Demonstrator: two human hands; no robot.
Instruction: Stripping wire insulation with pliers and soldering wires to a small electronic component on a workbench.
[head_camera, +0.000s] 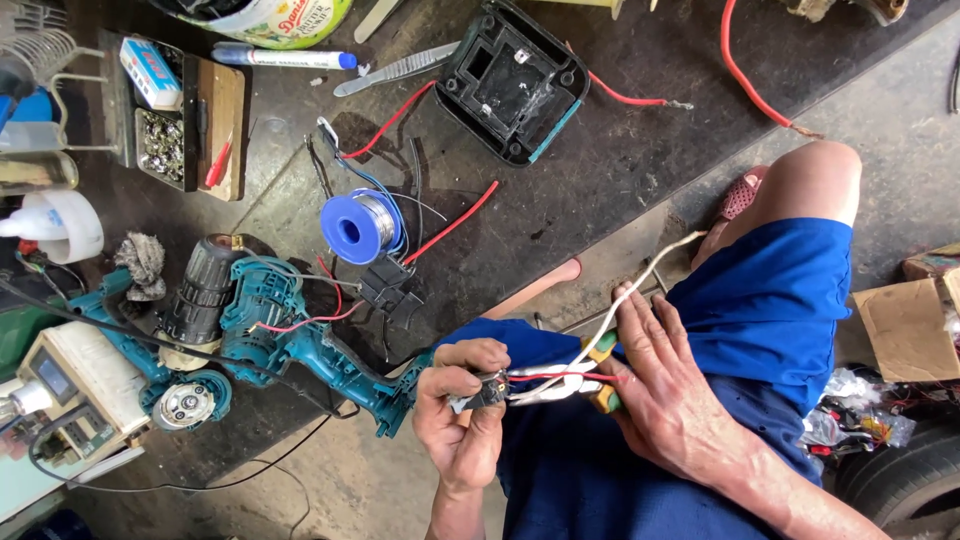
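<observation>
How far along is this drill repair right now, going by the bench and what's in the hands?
Done: the teal drill lies opened on the bench, motor exposed, black battery case set aside. In hand: the left hand pinches a small switch with red and white wires; the right hand holds pliers. Left: the solder spool sits unused, the drill unclosed.

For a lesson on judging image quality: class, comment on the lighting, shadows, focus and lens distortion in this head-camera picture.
Head view: soft, even daylight, no harsh glare; faint shadows lie beside the blue spool of solder wire on the dark, worn workbench; the left hand and right hand are sharp; the wide lens bends things near the edges, such as the teal opened drill body.
</observation>
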